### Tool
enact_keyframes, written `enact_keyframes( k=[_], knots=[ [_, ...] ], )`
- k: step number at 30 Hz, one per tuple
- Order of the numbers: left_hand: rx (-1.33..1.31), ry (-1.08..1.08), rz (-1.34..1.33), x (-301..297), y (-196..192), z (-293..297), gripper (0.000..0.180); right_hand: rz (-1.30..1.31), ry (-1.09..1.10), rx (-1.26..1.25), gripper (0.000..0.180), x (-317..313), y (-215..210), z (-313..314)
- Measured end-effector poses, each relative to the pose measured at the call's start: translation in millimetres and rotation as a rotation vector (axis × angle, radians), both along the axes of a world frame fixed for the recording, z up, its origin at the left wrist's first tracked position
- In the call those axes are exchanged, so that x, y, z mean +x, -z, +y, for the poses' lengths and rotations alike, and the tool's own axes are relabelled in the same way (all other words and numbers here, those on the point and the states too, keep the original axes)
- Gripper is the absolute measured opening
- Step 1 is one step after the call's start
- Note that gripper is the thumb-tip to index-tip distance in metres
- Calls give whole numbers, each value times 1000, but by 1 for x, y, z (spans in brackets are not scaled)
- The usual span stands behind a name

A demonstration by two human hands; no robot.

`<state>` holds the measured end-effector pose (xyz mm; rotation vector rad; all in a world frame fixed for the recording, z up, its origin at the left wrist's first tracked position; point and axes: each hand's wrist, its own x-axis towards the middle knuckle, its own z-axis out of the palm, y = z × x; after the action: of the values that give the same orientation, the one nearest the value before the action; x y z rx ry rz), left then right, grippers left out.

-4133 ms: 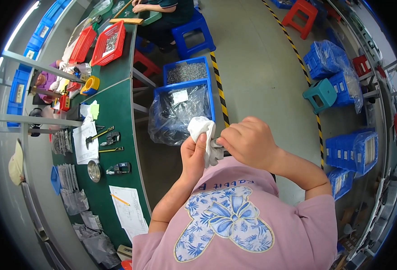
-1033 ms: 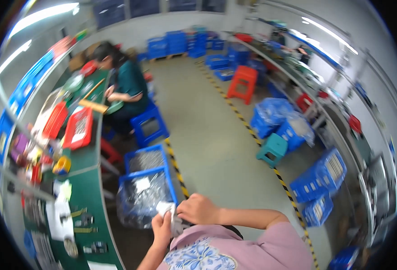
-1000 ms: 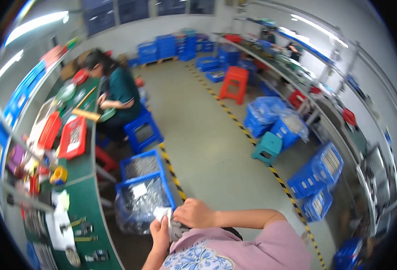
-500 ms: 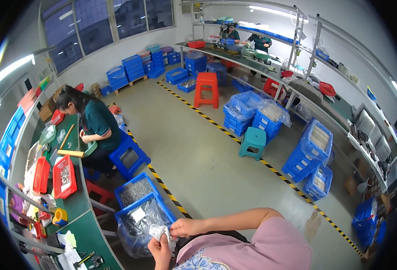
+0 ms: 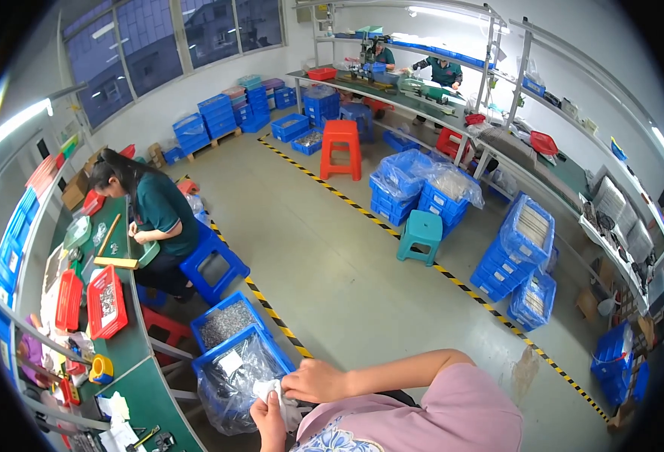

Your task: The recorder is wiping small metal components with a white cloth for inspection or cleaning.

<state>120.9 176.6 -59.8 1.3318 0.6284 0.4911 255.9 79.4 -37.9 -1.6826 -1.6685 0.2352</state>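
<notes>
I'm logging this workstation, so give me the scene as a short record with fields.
Left hand: the left hand grips a crumpled white cloth
Right hand: the right hand pinches the same cloth at its right side
Beside the hands in view: blue plastic-lined bin
Beyond it: blue parts bin filled with small grey pieces
Left side: green workbench bearing red baskets
Co-worker: one person in dark green, seated on a blue stool
Aisle: teal stool at a yellow-black floor line

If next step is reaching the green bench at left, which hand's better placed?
Likely the left hand: it's nearer the green bench; the right hand sits farther across. Both grip the white cloth, so neither is free.
</notes>
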Motion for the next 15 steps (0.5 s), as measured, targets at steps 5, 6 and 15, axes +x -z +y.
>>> enact_keyframes(
  k=[5, 6, 15],
  knots=[
    [-140, -33, -51, 4, -5, -4, 21, 321, -102, 1, 17, -2, 9, 3],
    [43, 30, -34, 3, -9, -3, 21, 823, -148, -130, 17, -2, 14, 3],
    [-168, -11, -7, 8, -4, 0, 19, -25, 34, 194, 16, 5, 7, 0]
  ],
)
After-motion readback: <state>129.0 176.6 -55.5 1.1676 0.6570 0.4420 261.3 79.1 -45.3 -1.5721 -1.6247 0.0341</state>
